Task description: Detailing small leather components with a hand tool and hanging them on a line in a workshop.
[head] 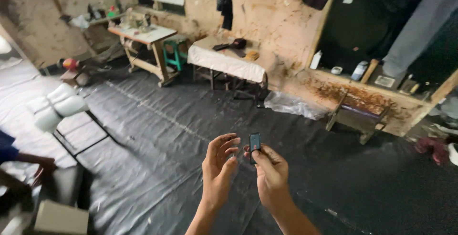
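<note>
While the left hand [218, 166] hovers open-fingered, the right hand [271, 173] pinches a small black rectangular device [255, 144] upright.

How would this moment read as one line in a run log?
right hand: holds small black device upright | left hand: open beside it, empty | below: black plastic sheet on floor

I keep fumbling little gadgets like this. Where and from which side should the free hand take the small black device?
Probably by the upper half of the small black device, pinched across its narrow edges from the left. It stands roughly upright, the right hand holds its lower end, so only the top is exposed, and the left hand is open just beside it.
</note>
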